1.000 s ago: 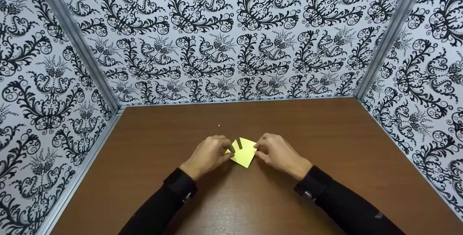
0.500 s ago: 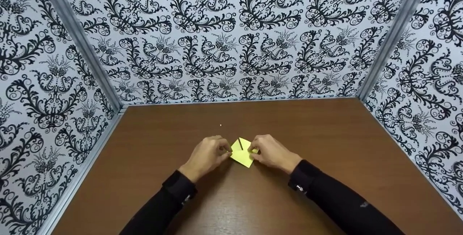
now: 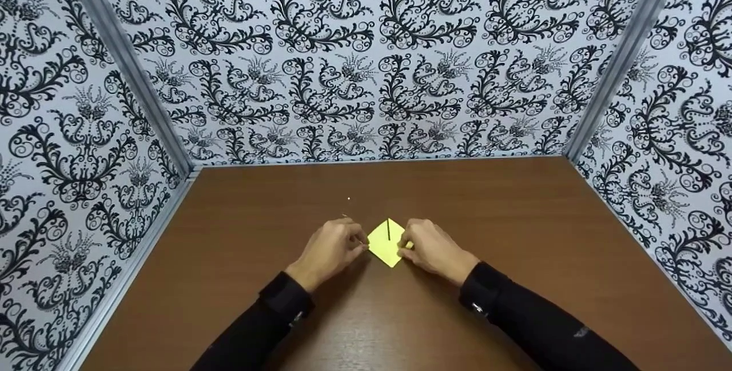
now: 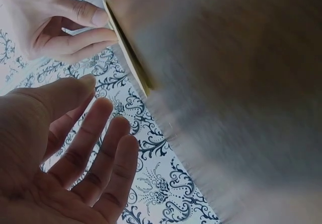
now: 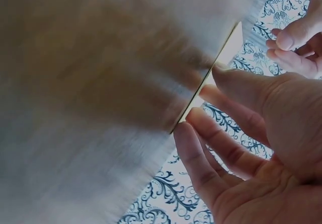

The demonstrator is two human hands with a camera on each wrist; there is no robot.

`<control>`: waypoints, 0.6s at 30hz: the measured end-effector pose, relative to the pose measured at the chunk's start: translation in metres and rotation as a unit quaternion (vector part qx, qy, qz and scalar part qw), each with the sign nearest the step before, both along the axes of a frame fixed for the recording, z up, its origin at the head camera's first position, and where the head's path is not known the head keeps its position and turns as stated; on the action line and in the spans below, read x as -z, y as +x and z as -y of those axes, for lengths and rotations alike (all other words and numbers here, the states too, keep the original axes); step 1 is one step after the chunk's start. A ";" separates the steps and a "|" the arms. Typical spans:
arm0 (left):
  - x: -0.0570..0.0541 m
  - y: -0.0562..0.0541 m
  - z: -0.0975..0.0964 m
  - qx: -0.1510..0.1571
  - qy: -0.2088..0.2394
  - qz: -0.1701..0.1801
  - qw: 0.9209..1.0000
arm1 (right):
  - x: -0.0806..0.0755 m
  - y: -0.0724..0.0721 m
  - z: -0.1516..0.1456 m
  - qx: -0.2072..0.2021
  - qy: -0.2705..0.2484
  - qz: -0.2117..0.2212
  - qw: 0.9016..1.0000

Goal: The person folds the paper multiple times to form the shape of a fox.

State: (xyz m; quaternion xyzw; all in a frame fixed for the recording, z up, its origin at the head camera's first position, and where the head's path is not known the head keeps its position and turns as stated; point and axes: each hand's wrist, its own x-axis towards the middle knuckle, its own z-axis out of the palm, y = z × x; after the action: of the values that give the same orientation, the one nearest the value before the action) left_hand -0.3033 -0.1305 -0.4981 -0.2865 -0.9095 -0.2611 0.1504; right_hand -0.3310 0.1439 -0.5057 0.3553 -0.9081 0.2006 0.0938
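Observation:
A yellow piece of folded paper point(image 3: 384, 250) lies on the table between my hands, turned corner toward me, with a narrow dark slit running in from its far corner. My right hand point(image 3: 439, 250) pinches its right corner; in the right wrist view thumb and fingers meet the paper's point(image 5: 232, 45) thin edge. Just off the left corner is my left hand point(image 3: 330, 248). Seen from the left wrist, that hand point(image 4: 75, 148) has loosely bent fingers apart from the paper point(image 4: 132, 58), holding nothing.
The brown wooden table point(image 3: 366, 314) carries a tiny white speck point(image 3: 349, 198) beyond the left hand. Patterned black-and-white panels point(image 3: 366, 74) rise at the back and both sides, joined by grey metal posts point(image 3: 623, 62).
The wide gap in the paper's far side has narrowed to a thin slit, its two flaps drawing together. Both hands stay close to the paper; the left fingertips now sit beside its corner.

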 end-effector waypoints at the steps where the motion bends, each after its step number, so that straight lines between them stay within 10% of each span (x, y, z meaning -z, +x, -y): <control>1: 0.000 0.000 -0.002 0.000 -0.004 0.000 1.000 | 0.000 0.001 0.000 0.002 -0.001 -0.005 1.000; 18: 0.005 -0.013 -0.043 0.027 -0.037 0.041 0.998 | 0.000 0.002 0.002 0.006 -0.016 -0.005 1.000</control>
State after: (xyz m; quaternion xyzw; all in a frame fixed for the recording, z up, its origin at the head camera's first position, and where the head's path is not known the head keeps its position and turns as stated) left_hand -0.3164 -0.0871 -0.5035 -0.3052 -0.9160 -0.2425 0.0948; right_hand -0.3292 0.1418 -0.5054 0.3496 -0.9063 0.2126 0.1055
